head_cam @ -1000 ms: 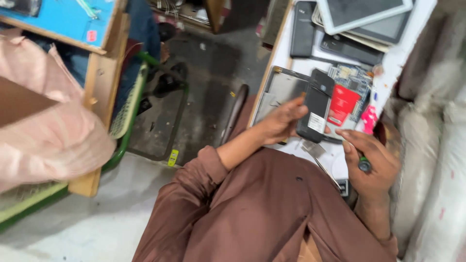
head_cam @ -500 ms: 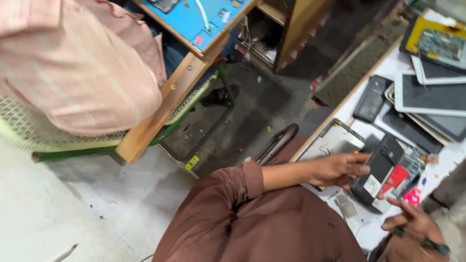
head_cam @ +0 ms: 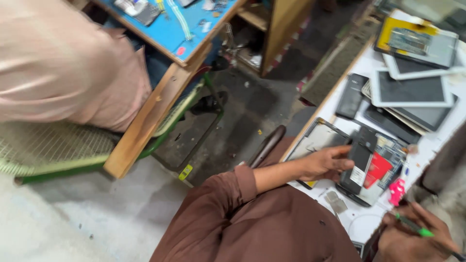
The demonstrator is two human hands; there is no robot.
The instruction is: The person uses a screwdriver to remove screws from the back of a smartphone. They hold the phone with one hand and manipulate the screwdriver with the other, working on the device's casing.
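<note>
Right hand [head_cam: 412,237] lowest in frame, just below and right of the opened phone [head_cam: 361,167], fingers curled shut around a thin tool with a green collar [head_cam: 421,232], shaft slanting toward the lower right. Left hand [head_cam: 324,162] reaching in from a rolled brown sleeve [head_cam: 233,194], forearm nearly level, fingers spread flat and pressed on the left edge of the opened phone, gripping nothing. Phone lying backless on the white surface [head_cam: 361,223]: glossy black rectangular battery, red panel beside it, bare circuitry above. Small grey metal plate [head_cam: 335,200] just below the phone; bright pink scrap [head_cam: 397,191] to its right. Farther off, beyond the phone, a matte black slab-shaped handset [head_cam: 350,96], then stacked flat tablets with white bezels [head_cam: 412,90].
</note>
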